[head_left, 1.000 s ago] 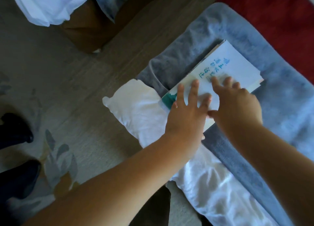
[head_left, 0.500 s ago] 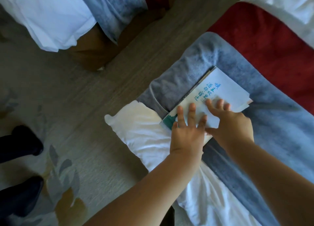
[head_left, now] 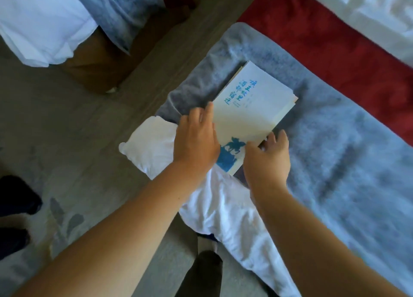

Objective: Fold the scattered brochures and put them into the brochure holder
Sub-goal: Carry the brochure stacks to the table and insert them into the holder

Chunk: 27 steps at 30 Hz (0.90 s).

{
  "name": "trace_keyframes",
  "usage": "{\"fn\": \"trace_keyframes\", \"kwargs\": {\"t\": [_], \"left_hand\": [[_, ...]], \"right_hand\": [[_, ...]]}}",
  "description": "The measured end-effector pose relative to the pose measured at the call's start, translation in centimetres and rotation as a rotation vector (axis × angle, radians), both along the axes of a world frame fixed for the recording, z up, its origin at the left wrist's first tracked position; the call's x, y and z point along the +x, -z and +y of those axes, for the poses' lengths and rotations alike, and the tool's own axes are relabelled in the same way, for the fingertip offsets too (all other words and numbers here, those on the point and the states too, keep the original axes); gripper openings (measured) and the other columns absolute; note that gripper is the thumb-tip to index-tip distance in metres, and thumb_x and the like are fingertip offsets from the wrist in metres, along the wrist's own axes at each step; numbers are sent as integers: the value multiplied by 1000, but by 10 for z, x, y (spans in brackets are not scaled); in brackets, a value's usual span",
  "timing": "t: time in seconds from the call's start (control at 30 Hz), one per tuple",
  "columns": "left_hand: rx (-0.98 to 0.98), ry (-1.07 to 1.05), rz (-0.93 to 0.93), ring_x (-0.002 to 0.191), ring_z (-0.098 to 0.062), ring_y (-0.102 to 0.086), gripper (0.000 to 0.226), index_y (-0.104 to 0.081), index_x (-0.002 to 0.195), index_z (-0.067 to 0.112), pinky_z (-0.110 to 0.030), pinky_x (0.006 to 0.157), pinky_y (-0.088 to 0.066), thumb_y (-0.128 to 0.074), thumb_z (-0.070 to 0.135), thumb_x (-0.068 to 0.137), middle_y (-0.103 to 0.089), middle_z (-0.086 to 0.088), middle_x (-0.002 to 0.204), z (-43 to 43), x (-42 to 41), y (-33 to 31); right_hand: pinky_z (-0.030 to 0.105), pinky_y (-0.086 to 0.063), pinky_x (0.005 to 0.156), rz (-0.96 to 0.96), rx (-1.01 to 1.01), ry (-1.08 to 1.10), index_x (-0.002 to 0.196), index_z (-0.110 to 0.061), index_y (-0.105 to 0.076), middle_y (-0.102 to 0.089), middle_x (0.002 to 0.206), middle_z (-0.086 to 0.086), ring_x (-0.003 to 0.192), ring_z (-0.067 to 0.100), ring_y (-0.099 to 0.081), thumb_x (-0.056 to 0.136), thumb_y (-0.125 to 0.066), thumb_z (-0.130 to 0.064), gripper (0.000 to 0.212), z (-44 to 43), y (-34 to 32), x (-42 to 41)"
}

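Note:
A folded white brochure (head_left: 250,109) with blue characters and a blue picture at its near end lies on a grey-blue towel (head_left: 335,140), on top of other folded sheets whose edges show at its far right. My left hand (head_left: 196,138) rests at the brochure's left edge, fingers together and extended. My right hand (head_left: 266,160) is at its near right corner, fingers spread and touching the edge. Neither hand clearly grips it. No brochure holder is in view.
A white cloth (head_left: 201,185) lies under the towel's near corner. A red blanket (head_left: 335,39) and white bedding (head_left: 368,8) lie beyond. A brown box (head_left: 93,70) under white and blue cloth stands at the far left. Dark shoes (head_left: 15,198) sit at left.
Both hands have come off the top of the brochure and moved apart to its left edge and near right corner. The camera has drawn back, showing more of the bed.

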State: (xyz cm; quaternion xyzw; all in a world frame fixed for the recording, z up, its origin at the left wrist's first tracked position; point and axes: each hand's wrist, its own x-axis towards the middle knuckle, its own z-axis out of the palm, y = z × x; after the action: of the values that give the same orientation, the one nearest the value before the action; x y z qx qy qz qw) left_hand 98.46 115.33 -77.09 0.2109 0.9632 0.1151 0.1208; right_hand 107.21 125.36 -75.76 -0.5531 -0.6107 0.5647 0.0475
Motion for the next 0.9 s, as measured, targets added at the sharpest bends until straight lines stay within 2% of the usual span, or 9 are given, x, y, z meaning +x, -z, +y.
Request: {"fn": "trace_keyframes", "kwargs": {"t": [0.07, 0.13, 0.2, 0.37, 0.43, 0.5, 0.67, 0.77, 0.9], "left_hand": [[-26, -26, 13, 111, -37, -52, 53, -33, 155, 15, -46, 92, -46, -42, 26, 104, -50, -17, 133, 6, 1, 2], [-22, -53, 8, 110, -39, -55, 49, -38, 150, 17, -47, 89, -48, -42, 31, 104, -51, -18, 130, 12, -2, 3], [-6, -71, -22, 110, -42, -58, 44, -43, 144, 15, -47, 85, -49, -42, 35, 105, -55, -19, 129, 16, -8, 3], [139, -181, -205, 111, -39, -61, 39, -48, 130, 14, -43, 83, -49, -47, 41, 102, -64, -14, 126, 29, -5, 3], [218, -233, -317, 109, -35, -62, 40, -48, 128, 16, -40, 84, -52, -52, 45, 101, -67, -10, 123, 37, 4, 1], [255, -221, -346, 108, -35, -64, 41, -46, 128, 14, -44, 87, -55, -54, 44, 101, -67, -10, 124, 46, 23, 1], [136, -158, -153, 112, -39, -59, 56, -28, 153, 4, -48, 80, -47, -41, 33, 106, -45, -14, 144, 75, 95, 12], [64, -161, -78, 108, -37, -61, 63, -19, 158, 1, -47, 73, -47, -37, 33, 106, -44, -15, 140, 96, 124, 16], [37, -91, -27, 99, -35, -63, 65, -16, 160, 2, -43, 65, -46, -36, 33, 105, -46, -15, 133, 121, 145, 20]], "right_hand": [[30, -56, 75, 21, -146, 201, 140, -22, -49, -70, 102, -14, 96, 18, -68, 85, -54, -13, 56, 5, 2, -13], [21, -51, 57, -29, -123, 184, 124, -23, -59, -70, 98, -5, 82, 16, -68, 90, -51, -18, 36, 9, 2, -18], [13, -42, 49, -70, -44, 83, 132, -28, -55, -68, 97, -6, 76, 6, -62, 98, -44, -27, 36, 9, 1, -14], [36, -55, 72, -82, 102, -171, 160, -33, -21, -67, 108, 3, 88, 21, -65, 106, -37, -35, 57, 16, 3, 9], [35, -51, 69, -98, 155, -222, 163, -36, -5, -64, 110, 4, 90, 22, -65, 106, -36, -36, 64, 23, 5, 20], [34, -47, 66, -130, 216, -255, 163, -37, -3, -63, 112, 7, 89, 22, -63, 107, -32, -37, 63, 36, 9, 34], [36, -36, 69, -335, 367, -484, 163, -29, 8, -60, 121, 15, 82, 28, -49, 107, -27, -33, 66, 66, 17, 76], [37, -37, 71, -359, 420, -500, 163, -26, 10, -58, 127, 14, 88, 31, -54, 106, -30, -30, 70, 81, 17, 99], [32, -31, 57, -373, 452, -466, 164, -19, 8, -58, 121, 13, 78, 22, -47, 106, -37, -26, 74, 102, 21, 126]]}}
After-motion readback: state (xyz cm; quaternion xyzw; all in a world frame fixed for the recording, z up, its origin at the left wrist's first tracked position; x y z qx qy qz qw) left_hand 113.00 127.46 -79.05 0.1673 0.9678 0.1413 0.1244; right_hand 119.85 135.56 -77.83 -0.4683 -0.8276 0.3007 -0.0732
